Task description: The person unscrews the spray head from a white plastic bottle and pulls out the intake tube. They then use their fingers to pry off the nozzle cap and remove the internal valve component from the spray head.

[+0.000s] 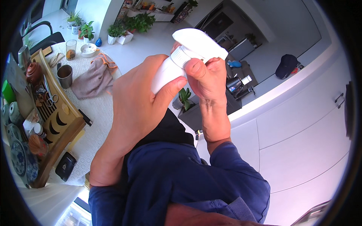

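A white spray bottle [166, 75] is held up in front of me, tilted, with its trigger head [198, 40] toward the upper right. My left hand [141, 94] wraps round the bottle's body, thumb along its near side. At the ribbed collar and under the trigger head, my right hand [207, 77] grips with its thumb against the neck. Most of its fingers are hidden behind the head. The bottle's lower part is covered by my left hand.
On my left, a table [102, 113] bears a wooden tea tray [71, 113], scissors [49, 94], a metal cup [65, 76], a grey-brown cloth [92, 83], a white ashtray-like bowl [88, 50] and a black case [66, 166]. White cabinets [298, 150] stand on my right.
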{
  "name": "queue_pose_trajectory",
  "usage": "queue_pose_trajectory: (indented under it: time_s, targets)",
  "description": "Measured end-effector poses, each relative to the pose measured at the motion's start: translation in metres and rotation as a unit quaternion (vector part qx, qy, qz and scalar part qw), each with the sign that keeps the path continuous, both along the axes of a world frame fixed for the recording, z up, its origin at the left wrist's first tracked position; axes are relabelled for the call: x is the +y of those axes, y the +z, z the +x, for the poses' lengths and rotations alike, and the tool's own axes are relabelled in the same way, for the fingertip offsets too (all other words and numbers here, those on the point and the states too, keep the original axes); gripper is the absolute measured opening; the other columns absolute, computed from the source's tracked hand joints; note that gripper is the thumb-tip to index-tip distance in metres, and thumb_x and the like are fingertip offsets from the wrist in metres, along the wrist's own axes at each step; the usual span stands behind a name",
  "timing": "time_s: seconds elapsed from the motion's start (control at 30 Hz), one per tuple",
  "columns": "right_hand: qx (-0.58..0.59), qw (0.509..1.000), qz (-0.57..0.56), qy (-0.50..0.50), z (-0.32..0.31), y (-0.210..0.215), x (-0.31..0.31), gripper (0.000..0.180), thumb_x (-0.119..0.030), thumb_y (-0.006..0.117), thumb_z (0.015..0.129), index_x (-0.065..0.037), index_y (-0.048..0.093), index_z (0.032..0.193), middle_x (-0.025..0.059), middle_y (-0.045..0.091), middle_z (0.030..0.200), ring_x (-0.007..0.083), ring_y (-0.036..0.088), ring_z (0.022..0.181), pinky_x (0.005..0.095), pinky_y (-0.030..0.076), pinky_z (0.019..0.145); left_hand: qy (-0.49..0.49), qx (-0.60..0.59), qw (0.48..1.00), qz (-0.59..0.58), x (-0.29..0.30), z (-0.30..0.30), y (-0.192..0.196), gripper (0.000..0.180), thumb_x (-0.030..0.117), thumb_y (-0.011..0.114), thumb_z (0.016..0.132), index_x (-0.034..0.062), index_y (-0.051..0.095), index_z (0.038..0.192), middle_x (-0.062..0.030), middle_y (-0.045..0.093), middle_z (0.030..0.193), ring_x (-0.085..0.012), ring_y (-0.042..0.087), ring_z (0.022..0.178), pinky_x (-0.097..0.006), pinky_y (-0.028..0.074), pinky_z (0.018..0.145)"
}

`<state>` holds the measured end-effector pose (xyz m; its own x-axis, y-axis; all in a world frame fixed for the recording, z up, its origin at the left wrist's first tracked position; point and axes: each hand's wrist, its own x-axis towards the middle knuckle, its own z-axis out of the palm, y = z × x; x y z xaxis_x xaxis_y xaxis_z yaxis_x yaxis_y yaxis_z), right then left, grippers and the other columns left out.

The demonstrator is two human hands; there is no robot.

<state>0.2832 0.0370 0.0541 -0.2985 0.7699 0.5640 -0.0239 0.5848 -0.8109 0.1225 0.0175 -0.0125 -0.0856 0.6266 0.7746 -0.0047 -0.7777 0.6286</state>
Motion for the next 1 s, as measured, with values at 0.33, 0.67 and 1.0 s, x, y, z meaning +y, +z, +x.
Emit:
queue_pose_trajectory:
  time_s: [0.33, 0.67, 1.0]
  targets:
    - [-0.011, 1.000, 0.013, 0.010, 0.006, -0.008, 0.008, 0.079, -0.053, 0.081, 0.076, 0.002, 0.056, 0.126, 0.0165, 0.066, 0.104, 0.0235, 0.065, 0.093, 0.0344, 0.055, 0.076, -0.175, -0.043, 0.979, -0.092, -0.005, 0.002, 0.001, 0.033, 0.019, 0.070, 0.090, -0.0026, 0.062, 0.113, -0.0057, 0.068, 0.086, -0.0109, 0.062, 0.076, -0.026, 0.048, 0.069]
    - [0.014, 0.998, -0.023, 0.052, -0.001, -0.012, 0.009, 0.069, -0.051, 0.080, 0.077, 0.002, 0.060, 0.116, 0.0165, 0.059, 0.105, 0.0297, 0.059, 0.100, 0.0401, 0.050, 0.090, -0.155, -0.009, 0.984, -0.088, -0.002, -0.004, 0.001, 0.034, 0.019, 0.071, 0.089, -0.0032, 0.062, 0.114, -0.0056, 0.067, 0.089, -0.0096, 0.061, 0.077, -0.025, 0.048, 0.069]
    - [0.054, 0.981, -0.013, 0.184, -0.001, -0.016, 0.023, 0.071, -0.032, 0.079, 0.080, 0.002, 0.049, 0.135, 0.0150, 0.061, 0.105, 0.0324, 0.058, 0.109, 0.0444, 0.047, 0.098, -0.200, -0.075, 0.973, -0.083, 0.005, 0.001, -0.004, 0.040, 0.033, 0.073, 0.087, -0.0015, 0.065, 0.105, -0.0111, 0.067, 0.074, -0.0168, 0.064, 0.066, -0.029, 0.048, 0.060]
